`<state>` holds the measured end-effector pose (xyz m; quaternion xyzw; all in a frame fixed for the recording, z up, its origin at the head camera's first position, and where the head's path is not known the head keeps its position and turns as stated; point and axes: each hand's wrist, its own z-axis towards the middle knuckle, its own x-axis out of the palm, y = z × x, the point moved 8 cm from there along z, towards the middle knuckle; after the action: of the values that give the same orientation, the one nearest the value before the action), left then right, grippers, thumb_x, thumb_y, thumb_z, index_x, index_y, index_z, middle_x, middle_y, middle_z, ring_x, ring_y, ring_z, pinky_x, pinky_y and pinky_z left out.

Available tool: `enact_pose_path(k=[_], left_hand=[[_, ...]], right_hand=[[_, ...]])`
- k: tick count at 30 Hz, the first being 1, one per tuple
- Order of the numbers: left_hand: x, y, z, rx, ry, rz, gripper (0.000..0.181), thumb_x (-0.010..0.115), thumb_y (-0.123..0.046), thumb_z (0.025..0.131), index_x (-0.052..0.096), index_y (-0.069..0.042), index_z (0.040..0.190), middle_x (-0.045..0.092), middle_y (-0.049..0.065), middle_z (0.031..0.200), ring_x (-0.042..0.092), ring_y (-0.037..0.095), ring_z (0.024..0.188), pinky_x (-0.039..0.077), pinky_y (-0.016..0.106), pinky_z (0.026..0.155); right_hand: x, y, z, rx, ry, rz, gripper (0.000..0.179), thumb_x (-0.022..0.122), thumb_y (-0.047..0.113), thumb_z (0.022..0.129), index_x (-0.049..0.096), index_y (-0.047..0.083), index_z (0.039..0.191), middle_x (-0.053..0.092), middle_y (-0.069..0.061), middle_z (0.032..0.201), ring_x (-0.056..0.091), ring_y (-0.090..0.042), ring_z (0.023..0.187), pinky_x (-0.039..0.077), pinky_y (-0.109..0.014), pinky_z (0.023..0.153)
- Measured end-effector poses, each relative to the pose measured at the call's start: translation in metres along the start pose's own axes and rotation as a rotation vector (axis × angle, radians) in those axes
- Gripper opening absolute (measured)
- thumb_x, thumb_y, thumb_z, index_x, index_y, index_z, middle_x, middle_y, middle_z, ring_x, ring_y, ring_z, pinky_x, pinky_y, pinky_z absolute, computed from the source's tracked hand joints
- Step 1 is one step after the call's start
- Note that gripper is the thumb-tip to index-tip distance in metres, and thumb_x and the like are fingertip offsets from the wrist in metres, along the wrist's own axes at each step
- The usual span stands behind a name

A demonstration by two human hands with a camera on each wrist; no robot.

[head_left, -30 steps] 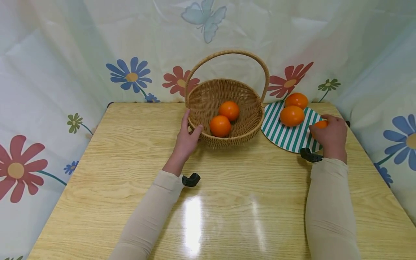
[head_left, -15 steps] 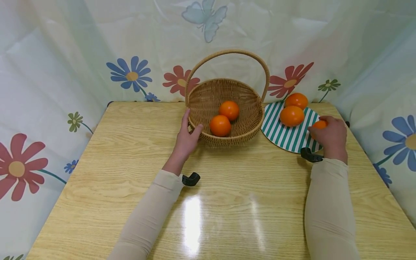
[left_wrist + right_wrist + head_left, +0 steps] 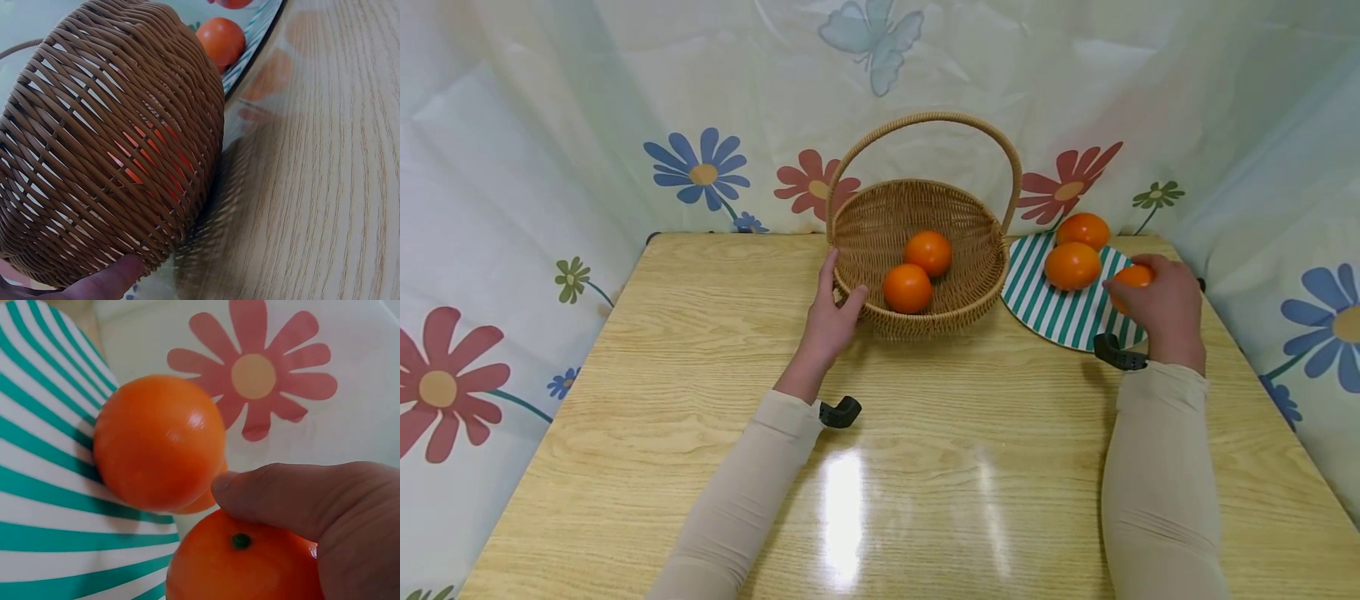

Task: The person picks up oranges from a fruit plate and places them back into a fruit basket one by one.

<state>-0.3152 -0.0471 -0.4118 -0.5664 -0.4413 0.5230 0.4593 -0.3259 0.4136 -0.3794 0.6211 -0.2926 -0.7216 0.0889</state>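
Observation:
My right hand (image 3: 1172,302) holds an orange (image 3: 1126,287) over the right part of a round green-and-white striped board (image 3: 1063,325). In the right wrist view, the thumb lies on this orange (image 3: 240,569), near its green stem spot. Two more oranges sit on the board, a front orange (image 3: 1072,267) and a back orange (image 3: 1082,231). My left hand (image 3: 833,321) rests against the left side of a wicker basket (image 3: 925,321), its thumb and forefinger spread. One digit touches the weave in the left wrist view; the other fingers are hidden. Inside the basket are a front orange (image 3: 907,288) and a rear orange (image 3: 928,253).
The basket's tall arched handle (image 3: 925,119) stands upright. Behind the wooden table (image 3: 925,467) hangs a flower-print curtain (image 3: 760,75). The striped board lies just right of the basket, close to the table's back edge.
My right hand has raised its orange slightly off the board and shifted it a little to the left. The left hand and the basket stay in place.

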Motion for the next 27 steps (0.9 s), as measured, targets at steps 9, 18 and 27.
enact_pose_path(k=[9,18,27], left_hand=[[0.000,0.000,-0.001,-0.009,0.006,0.002,0.071,0.053,-0.038,0.098,0.009,-0.047,0.153,0.024,0.012,0.159,0.042,0.034,0.137,0.050,0.046,0.097],[0.000,0.000,-0.001,-0.017,0.003,0.005,0.068,0.053,-0.042,0.097,0.010,-0.059,0.146,0.026,0.012,0.159,0.043,0.033,0.137,0.050,0.045,0.097],[0.000,0.002,0.001,-0.010,0.001,0.028,0.069,0.053,-0.041,0.098,0.009,-0.055,0.149,0.026,0.011,0.159,0.042,0.032,0.138,0.047,0.045,0.102]], right_hand=[[-0.004,0.014,-0.006,0.006,-0.001,0.007,0.074,0.058,0.048,0.092,0.041,0.000,0.145,0.039,-0.031,0.139,0.034,-0.049,0.118,0.042,-0.059,0.086],[-0.009,0.028,-0.006,-0.031,-0.017,0.019,0.075,0.057,0.049,0.091,0.039,0.003,0.147,0.036,-0.029,0.145,0.033,-0.048,0.122,0.040,-0.061,0.093],[-0.011,0.043,-0.012,-0.076,-0.029,0.020,0.071,0.059,0.045,0.092,0.042,0.001,0.145,0.036,-0.029,0.145,0.032,-0.047,0.123,0.038,-0.061,0.096]])
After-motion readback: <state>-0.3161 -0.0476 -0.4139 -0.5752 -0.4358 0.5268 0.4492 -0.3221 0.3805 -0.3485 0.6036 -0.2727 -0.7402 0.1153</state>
